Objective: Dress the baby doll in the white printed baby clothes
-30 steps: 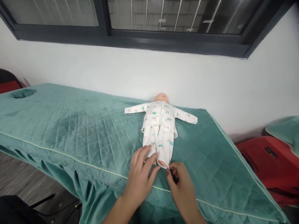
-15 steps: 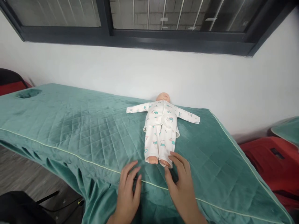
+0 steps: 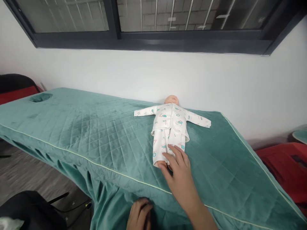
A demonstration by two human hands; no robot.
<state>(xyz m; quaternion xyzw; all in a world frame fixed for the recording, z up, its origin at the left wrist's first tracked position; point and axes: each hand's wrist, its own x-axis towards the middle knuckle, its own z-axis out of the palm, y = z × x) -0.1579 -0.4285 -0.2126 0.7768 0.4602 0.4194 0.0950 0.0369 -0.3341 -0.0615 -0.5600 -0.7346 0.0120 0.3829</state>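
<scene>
A baby doll (image 3: 170, 119) in a white patterned jacket and trousers lies on its back on a green quilted bed cover (image 3: 115, 134), arms stretched out sideways and head toward the wall. My right hand (image 3: 177, 171) is over the doll's lower legs and feet, fingers apart and slightly bent, hiding one foot; nothing is held in it. Down at the bed's front edge is my left hand (image 3: 140, 214), its fingers curled against the hanging cover and its lower part cut off by the frame.
Behind the bed are a white wall (image 3: 96, 72) and a dark-framed window (image 3: 153, 41). A face hole (image 3: 41, 97) is at the bed's far left. Red seats (image 3: 284, 166) stand at the right, and a black object (image 3: 31, 210) at the lower left.
My left hand has moved down from the bed's edge and its fingers have curled. My right hand has shifted up and left over the doll's legs. The view has shifted slightly.
</scene>
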